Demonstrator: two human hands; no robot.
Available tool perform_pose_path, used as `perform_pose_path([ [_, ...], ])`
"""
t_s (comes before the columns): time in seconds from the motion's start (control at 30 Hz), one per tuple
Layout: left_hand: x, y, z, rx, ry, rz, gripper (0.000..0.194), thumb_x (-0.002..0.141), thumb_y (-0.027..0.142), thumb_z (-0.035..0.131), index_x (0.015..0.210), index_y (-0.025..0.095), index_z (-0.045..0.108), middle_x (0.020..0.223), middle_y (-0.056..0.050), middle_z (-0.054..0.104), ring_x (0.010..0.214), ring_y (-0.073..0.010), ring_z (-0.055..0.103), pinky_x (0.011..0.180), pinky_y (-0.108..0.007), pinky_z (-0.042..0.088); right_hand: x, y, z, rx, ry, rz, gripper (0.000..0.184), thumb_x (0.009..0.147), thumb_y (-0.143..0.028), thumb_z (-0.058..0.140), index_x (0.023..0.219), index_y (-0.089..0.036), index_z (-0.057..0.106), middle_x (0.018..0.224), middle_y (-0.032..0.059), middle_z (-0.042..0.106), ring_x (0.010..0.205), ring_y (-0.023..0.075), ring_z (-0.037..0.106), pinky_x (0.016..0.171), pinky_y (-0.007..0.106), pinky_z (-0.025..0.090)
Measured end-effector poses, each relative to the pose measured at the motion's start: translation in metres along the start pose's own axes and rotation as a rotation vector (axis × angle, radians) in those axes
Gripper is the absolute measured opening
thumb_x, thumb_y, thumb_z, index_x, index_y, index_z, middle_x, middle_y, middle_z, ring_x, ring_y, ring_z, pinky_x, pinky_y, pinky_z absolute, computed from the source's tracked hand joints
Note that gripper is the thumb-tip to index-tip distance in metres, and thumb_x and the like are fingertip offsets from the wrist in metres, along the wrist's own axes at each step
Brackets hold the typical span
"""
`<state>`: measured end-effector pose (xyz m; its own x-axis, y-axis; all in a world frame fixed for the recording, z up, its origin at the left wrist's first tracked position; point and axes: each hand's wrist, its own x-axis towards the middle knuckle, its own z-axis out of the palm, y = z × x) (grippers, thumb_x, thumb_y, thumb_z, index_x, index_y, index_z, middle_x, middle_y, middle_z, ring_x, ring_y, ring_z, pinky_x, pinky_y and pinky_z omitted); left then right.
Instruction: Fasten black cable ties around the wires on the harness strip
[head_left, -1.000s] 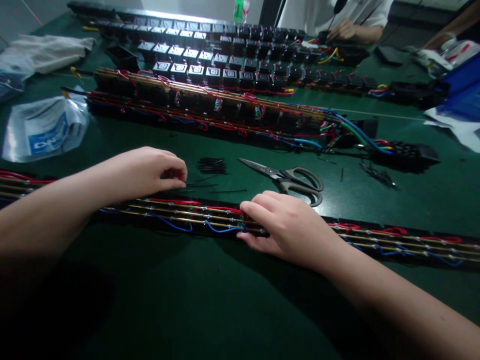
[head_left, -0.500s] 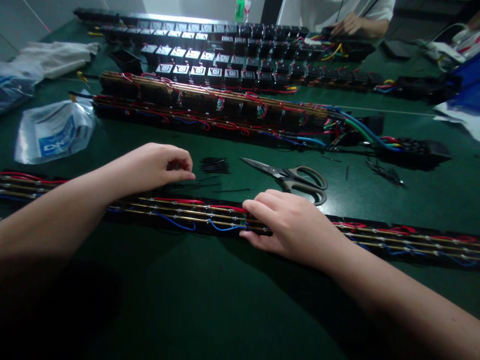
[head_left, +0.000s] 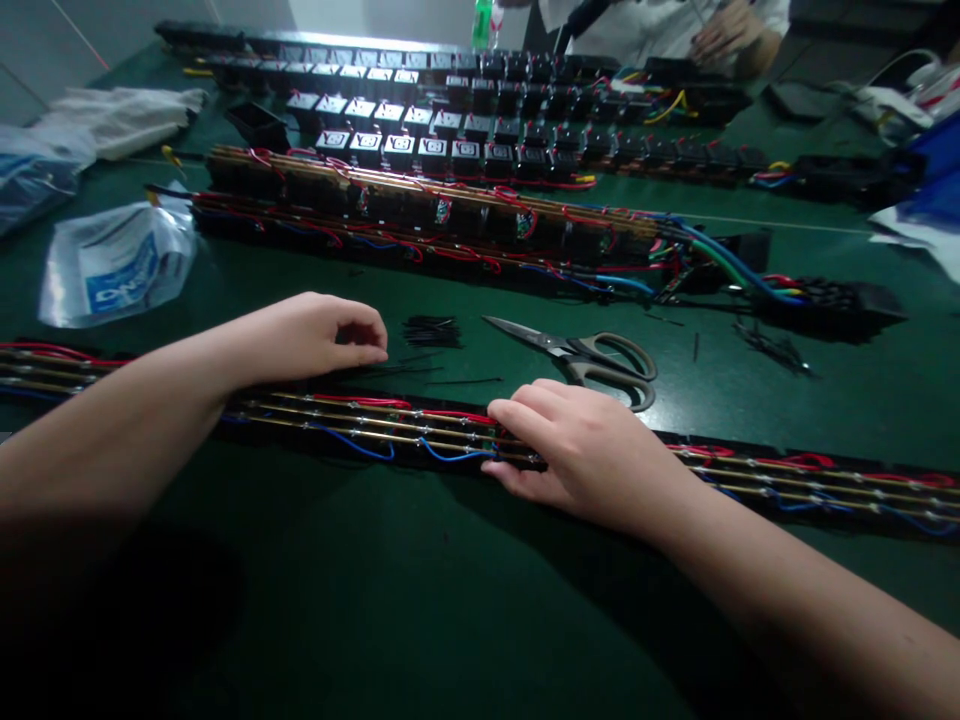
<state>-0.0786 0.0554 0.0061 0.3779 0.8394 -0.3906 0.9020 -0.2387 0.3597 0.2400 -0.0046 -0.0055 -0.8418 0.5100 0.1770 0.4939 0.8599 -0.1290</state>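
Left hand shifted, right hand steady on strip

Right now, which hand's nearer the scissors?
Right. The right hand is on the wired strip, just on the near side of the scissors' handles. The left hand is farther left, with the pile of black strands between.

I can make out just 1 bit of print from here: on the clear plastic bag at the desk's left side, a blue label carries slanted white capitals. They start with a "D", then apparently an "N"; the remaining letters are too blurred to read.
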Motion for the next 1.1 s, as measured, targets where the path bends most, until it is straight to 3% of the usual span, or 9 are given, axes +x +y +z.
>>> perform_pose_path([
  [0.27,-0.019,-0.007,-0.016,0.198,-0.101,-0.026,0.025,0.089,0.037,0.058,0.102,0.024,0.074,0.096,0.001,0.078,0.085,-0.0188,0.065,0.076,-0.029,0.046,0.0,0.0,0.0,-0.001,0.017,-0.015,0.027,0.098,-0.04,0.066,0.104,-0.013,0.068,0.088,0.0081,0.071,0.075,0.0214,0.061,0.062,0.031,0.041],
  [0.47,-0.015,-0.014,-0.011,0.262,-0.126,-0.051,0.022,0.089,0.04,0.056,0.093,0.025,0.073,0.084,0.003,0.074,0.073,-0.0179,0.06,0.068,-0.031,0.043,0.0,0.0,0.0,0.019,0.01,-0.004,0.027,0.095,-0.038,0.07,0.106,-0.014,0.068,0.091,0.0089,0.072,0.079,0.022,0.062,0.065,0.031,0.043],
  [0.73,-0.016,-0.01,-0.01,0.277,-0.138,-0.056,0.029,0.092,0.038,0.049,0.091,0.022,0.073,0.083,0.001,0.071,0.074,-0.0174,0.059,0.069,-0.031,0.04,0.002,-0.001,-0.002,-0.039,-0.008,0.01,0.018,0.088,-0.028,0.075,0.098,-0.014,0.068,0.088,0.0068,0.071,0.076,0.0208,0.061,0.062,0.03,0.039],
  [1.1,-0.025,0.004,-0.014,0.205,-0.052,-0.002,0.039,0.093,0.051,0.047,0.106,0.026,0.073,0.102,0.0,0.078,0.087,-0.0206,0.067,0.08,-0.033,0.048,-0.005,0.003,-0.03,-0.077,-0.274,0.165,0.017,0.084,-0.026,0.074,0.086,-0.022,0.057,0.082,0.0025,0.069,0.07,0.0214,0.063,0.06,0.031,0.034],
])
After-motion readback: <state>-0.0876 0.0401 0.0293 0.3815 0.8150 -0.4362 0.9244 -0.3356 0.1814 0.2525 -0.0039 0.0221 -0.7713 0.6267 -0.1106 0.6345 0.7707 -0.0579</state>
